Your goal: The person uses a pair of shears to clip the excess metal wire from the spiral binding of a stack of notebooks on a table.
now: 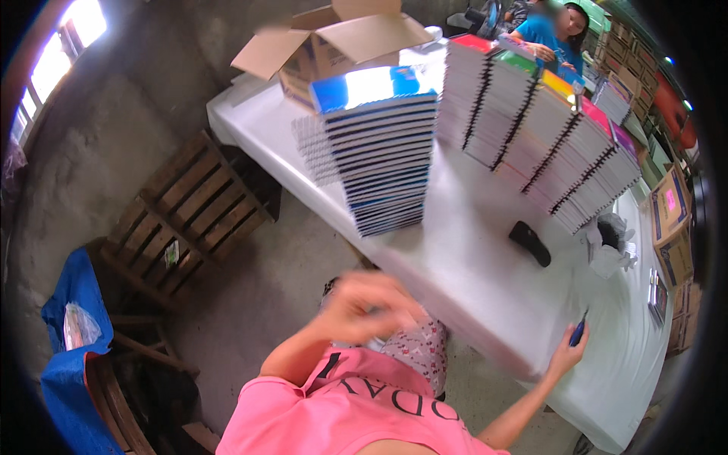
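My left hand is raised in front of my body, off the table's near edge. It is smeared by motion, so its fingers do not show clearly. Over the right part of the white-covered table, my right hand is closed around a small blue-handled tool with a thin dark tip pointing away from me. Beyond my hands rises a tall stack of spiral-bound notebooks with a blue cover on top. A dark oblong object lies on the cloth between that stack and my right hand; its kind is unclear.
More spiral-bound notebook stacks line the far right of the white tablecloth. A crumpled plastic bag sits near them. An opened cardboard box stands at the back. Wooden slats lean at left. Another person is far right.
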The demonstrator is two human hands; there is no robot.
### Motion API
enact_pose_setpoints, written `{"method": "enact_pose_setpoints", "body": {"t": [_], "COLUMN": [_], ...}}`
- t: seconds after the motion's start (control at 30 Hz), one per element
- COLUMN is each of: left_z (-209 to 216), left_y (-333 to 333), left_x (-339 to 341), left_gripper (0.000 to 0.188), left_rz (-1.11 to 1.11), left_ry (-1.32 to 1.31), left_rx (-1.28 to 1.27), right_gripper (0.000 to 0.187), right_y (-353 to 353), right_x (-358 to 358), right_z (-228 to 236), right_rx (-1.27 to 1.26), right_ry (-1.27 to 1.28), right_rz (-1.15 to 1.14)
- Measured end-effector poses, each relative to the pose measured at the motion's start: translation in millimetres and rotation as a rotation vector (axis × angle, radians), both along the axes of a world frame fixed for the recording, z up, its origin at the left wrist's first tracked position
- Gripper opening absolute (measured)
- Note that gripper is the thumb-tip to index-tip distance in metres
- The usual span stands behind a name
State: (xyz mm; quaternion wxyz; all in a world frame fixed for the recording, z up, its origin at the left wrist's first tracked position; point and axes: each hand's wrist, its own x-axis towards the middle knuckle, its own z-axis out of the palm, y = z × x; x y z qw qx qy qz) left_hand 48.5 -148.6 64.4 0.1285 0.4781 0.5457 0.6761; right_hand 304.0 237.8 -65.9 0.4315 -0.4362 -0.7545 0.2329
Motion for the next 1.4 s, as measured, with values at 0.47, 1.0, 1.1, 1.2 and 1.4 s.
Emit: {"method": "enact_pose_setpoints", "body": {"t": [0.47, 1.0, 1.1, 1.2, 1.4], "left_z": [-6, -5, -6, -6, -7], "left_y": [-11, -8, -7, -8, -7], "left_x": [-110, -107, -109, -109, -111], "left_gripper": [0.029, 0.025, 0.026, 0.027, 0.026], "left_rz": [0.610, 0.673, 0.688, 0.698, 0.719], "left_ry": [-0.272, -0.259, -0.260, -0.266, -0.260], "left_rx": [0.251, 0.345, 0.332, 0.320, 0.330], "right_gripper": [0.044, 0.042, 0.040, 0.036, 0.029], "right_y": [-265, -273, -274, -278, -274], "right_x": [-258, -276, -278, -278, -281], "right_z": [139, 143, 143, 146, 146], "right_rx": [0.503, 0.538, 0.535, 0.515, 0.370], "right_ry": [-0.055, -0.123, -0.130, -0.148, -0.248], "right_rz": [0.695, 0.665, 0.660, 0.660, 0.733]}}
